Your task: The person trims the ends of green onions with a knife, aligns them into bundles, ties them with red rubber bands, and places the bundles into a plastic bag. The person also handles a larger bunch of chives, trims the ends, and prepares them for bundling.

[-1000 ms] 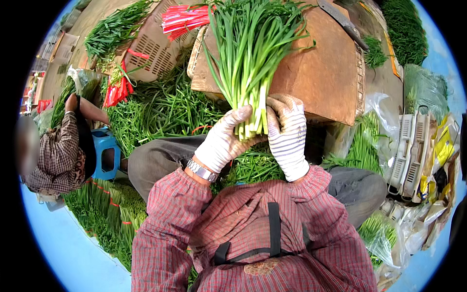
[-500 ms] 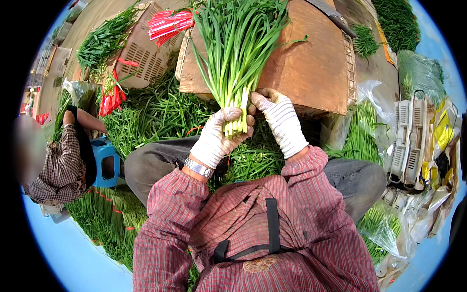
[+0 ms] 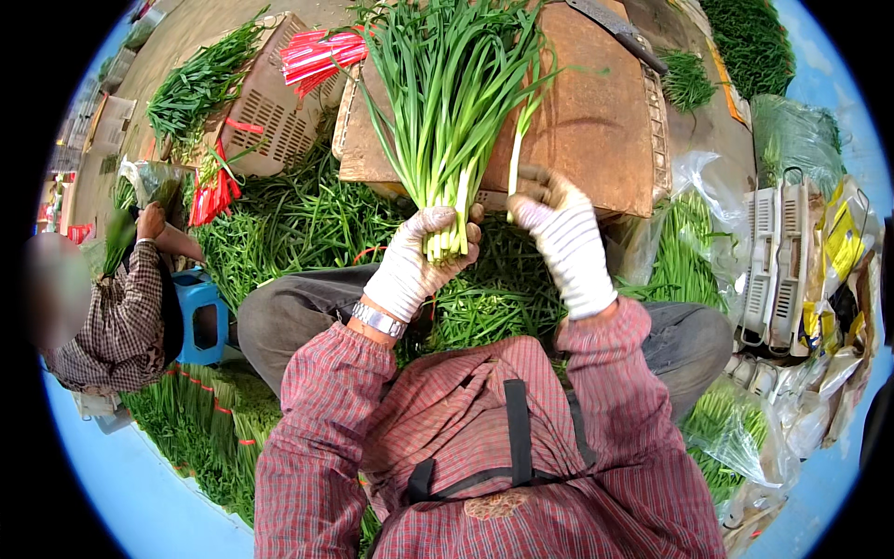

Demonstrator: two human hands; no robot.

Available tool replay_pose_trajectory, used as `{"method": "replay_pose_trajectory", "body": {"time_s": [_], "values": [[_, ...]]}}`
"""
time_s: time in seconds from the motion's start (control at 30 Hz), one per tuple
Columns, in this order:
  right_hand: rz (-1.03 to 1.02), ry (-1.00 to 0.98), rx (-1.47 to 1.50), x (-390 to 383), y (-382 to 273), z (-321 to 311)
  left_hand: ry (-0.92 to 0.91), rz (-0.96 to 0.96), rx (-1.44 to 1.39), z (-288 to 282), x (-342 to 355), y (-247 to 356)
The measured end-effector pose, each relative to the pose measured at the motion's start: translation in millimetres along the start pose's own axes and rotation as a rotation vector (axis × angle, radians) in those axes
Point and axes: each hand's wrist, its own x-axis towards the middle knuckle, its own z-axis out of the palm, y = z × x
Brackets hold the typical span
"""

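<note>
My left hand [image 3: 419,252], in a white glove with dirty fingertips, is wrapped round a bunch of garlic chives [image 3: 438,112] near its pale cut ends. The green leaves fan out away from me over a brown board-topped crate [image 3: 596,130]. To the right of the bunch, my right hand [image 3: 563,228], gloved as well, pinches one stalk [image 3: 518,154] near its white base, apart from the others. Between my knees and under my hands lies a heap of loose chives [image 3: 484,307].
A dark knife [image 3: 622,35] lies on the crate's far right corner. Red-and-white ties [image 3: 321,58] sit at its far left, near a beige perforated crate [image 3: 279,102]. Another person [image 3: 116,312] works at left by a blue stool [image 3: 198,321]. White baskets [image 3: 778,265] stand at right.
My right hand has moved right, away from the bunch, drawing a single stalk out with it. The left hand keeps its hold on the bunch, nearly in place.
</note>
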Motion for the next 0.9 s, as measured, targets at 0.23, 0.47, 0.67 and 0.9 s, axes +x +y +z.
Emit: {"method": "replay_pose_trajectory", "body": {"time_s": [0.23,0.47,0.67,0.9], "values": [[-0.274,0.058,-1.021,-37,19,29,0.054,0.108,0.462,17,-1,-13],[-0.21,-0.163,-1.431,-43,-2,36,0.092,0.133,0.459,4,-5,-15],[-0.136,-0.093,-0.446,-52,-2,6,0.285,0.217,0.647,68,-72,30],[0.195,-0.662,-1.216,-27,159,8,0.84,0.585,1.634,92,-227,149]]}}
